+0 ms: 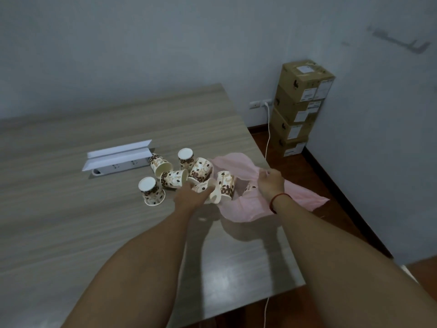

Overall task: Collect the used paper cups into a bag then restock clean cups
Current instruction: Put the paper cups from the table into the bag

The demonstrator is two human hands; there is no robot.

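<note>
Several paper cups with a brown coffee-bean print lie scattered on the wooden table (71, 221). One upside-down cup (151, 191) stands at the left, another upside-down cup (186, 158) at the back, and tipped cups (201, 170) lie between them. My left hand (191, 196) grips a tilted cup (210, 194) beside the mouth of a pink plastic bag (238, 209). My right hand (270, 182), with a red string on its wrist, pinches the bag's upper edge and holds it open. Another cup (225, 184) stands upside down at the bag's opening.
An open white lid and a built-in socket strip (118, 159) sit in the table behind the cups. Stacked cardboard boxes (300, 107) stand on the floor by the wall at the right. A white cable (268, 136) runs from a wall outlet down past the table's edge.
</note>
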